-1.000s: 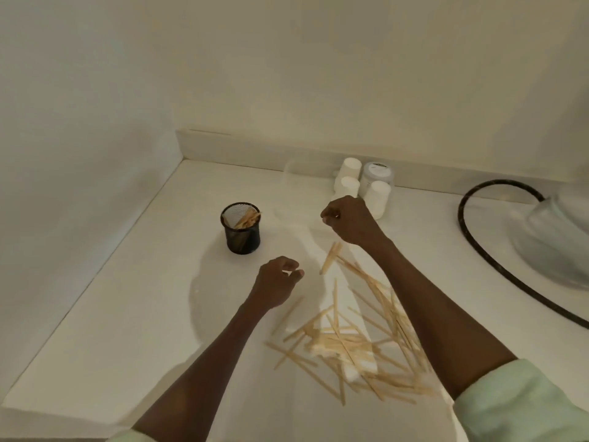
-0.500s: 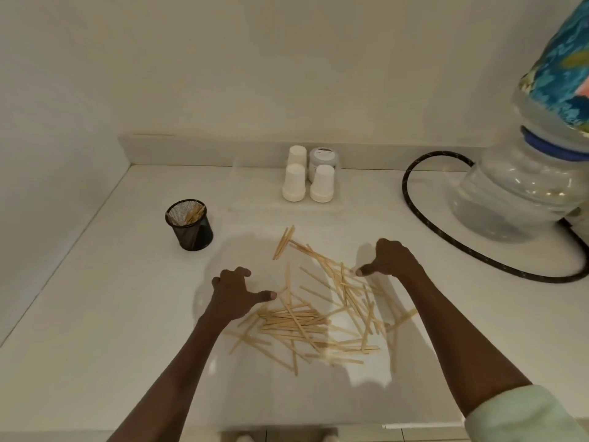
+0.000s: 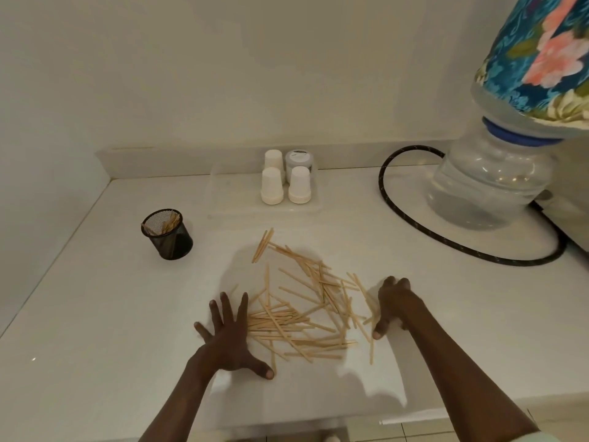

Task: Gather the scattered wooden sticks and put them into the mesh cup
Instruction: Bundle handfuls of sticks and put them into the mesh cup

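Wooden sticks (image 3: 302, 309) lie scattered in a loose, overlapping pile on the white counter (image 3: 105, 314), between my two hands. My left hand (image 3: 231, 338) rests flat on the counter at the left edge of the pile, palm down, fingers spread wide, thumb extended toward the near sticks; it grips nothing. My right hand (image 3: 393, 306) sits at the right edge of the pile, turned on its side with fingers loosely curled and unclenched, touching the outermost sticks; no stick is held in it.

Black mesh cup (image 3: 167, 234) stands upright on the counter, well apart from the pile, to the left and farther back. It already contains several sticks, leaning against its inner wall.

Behind the pile, near the wall, a clear tray (image 3: 223, 193) holds three inverted white cups (image 3: 299, 185) and one grey-lidded jar (image 3: 299, 161). To the right stands a large clear water bottle (image 3: 490, 183) under a floral cover (image 3: 541, 59). A black hose (image 3: 414, 224) curves across the counter beside the bottle.
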